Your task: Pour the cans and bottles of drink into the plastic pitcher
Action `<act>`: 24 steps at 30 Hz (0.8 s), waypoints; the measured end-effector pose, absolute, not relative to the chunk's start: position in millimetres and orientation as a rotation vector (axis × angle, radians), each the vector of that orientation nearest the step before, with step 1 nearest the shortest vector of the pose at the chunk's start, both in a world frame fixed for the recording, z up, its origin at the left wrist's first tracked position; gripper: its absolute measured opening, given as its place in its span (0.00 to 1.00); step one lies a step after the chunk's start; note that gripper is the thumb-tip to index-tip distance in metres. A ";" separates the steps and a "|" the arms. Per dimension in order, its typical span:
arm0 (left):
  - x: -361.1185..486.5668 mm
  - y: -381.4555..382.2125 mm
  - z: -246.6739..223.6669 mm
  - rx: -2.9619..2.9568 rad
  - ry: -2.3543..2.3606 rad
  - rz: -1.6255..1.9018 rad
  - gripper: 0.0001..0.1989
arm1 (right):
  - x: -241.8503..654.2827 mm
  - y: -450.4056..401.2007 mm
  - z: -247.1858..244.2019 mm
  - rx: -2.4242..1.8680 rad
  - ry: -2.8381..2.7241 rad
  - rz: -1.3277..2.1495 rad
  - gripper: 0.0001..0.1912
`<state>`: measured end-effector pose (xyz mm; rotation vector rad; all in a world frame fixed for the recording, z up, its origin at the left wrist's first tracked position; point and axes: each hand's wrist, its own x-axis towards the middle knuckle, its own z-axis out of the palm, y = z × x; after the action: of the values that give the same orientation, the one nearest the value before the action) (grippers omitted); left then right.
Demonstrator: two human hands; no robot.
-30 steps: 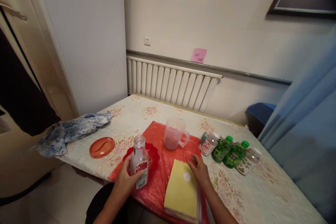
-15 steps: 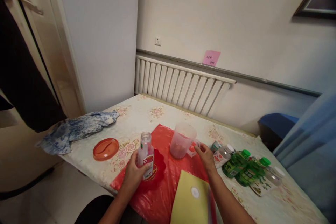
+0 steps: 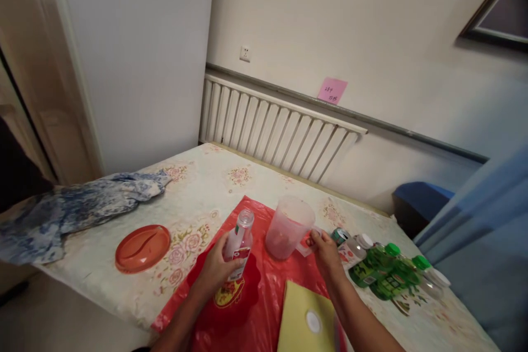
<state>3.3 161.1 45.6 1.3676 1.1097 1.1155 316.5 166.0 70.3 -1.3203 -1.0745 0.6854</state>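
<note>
My left hand [image 3: 218, 264] is wrapped around a clear, uncapped bottle [image 3: 243, 239] with a red and white label. The bottle is nearly upright above a red scalloped tray [image 3: 247, 302] with a yellow printed design. To its right stands a translucent plastic measuring jug [image 3: 289, 225], upright on a red plastic sheet [image 3: 270, 280]. My right hand [image 3: 324, 250] is closed on the jug's handle at its right side. What the jug holds, if anything, I cannot make out.
An orange-red lid [image 3: 142, 248] and a blue-white cloth [image 3: 103, 201] lie at the left on the flowered tablecloth [image 3: 206, 170]. A yellow folder [image 3: 305, 319] is near the front. Several bottles [image 3: 388, 269] and a can [image 3: 340, 235] line the right, near a blue curtain [image 3: 470, 242].
My left hand has lifted the bottle and carried it right, toward the jug, uncovering the tray's printed design. My right hand has closed further on the jug's handle. The view has shifted slightly.
</note>
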 end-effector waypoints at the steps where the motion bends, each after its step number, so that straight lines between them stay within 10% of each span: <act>1: 2.1 163.8 44.2 1.365 1.083 1.109 0.35 | 315.7 166.3 74.4 -1.315 -1.061 0.678 0.22; 24: -7.5 163.2 53.1 1.586 0.924 0.891 0.33 | 323.5 151.0 235.7 -1.526 -1.535 0.611 0.15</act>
<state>-7.5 163.2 53.1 1.5858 0.9244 0.8915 323.5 151.0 235.7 -1.5263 -1.5355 0.6106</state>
